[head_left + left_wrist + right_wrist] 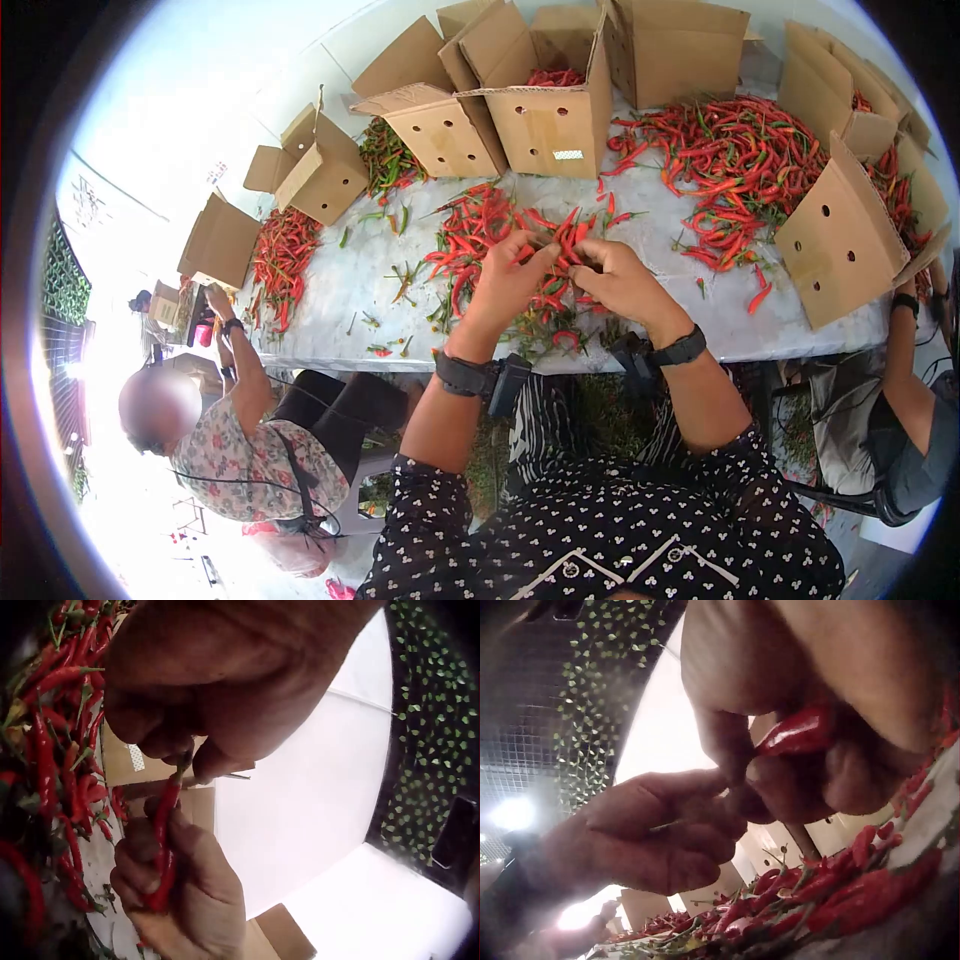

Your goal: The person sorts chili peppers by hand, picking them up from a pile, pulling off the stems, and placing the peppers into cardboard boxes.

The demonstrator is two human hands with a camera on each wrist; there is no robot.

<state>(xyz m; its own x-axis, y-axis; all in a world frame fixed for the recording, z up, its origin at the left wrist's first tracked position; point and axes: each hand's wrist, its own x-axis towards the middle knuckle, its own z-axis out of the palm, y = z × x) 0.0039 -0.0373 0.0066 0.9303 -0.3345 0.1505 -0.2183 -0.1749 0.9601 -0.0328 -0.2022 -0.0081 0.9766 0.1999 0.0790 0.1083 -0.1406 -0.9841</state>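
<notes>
Both forearms reach over the near edge of the bench (720, 330) and slant inward, a black wristband (465, 376) on each, so that the two hands meet above a heap of red chillies (470, 235). The right hand (630, 285) curls its fingers round the body of one red chilli pepper (163, 840), the thumb lying along its side. The left hand (515, 275) bends over from the opposite side, thumb and fingers drawn narrow, pinching that pepper at its green stem (180, 769). From here I can make out a small pale sticker (568, 155) on the front of the open cardboard box (520, 140) just beyond the hands; it carries rows of tiny marks, too small to read. Off to the right of the right hand spreads a far bigger pile of chillies (740, 150), with a tipped carton (840, 240) beside it, round holes in its side. Left of the left hand, a few loose green stems (405, 280) lie near, and well apart from it a second red pile (285, 255) sits next to more boxes.
</notes>
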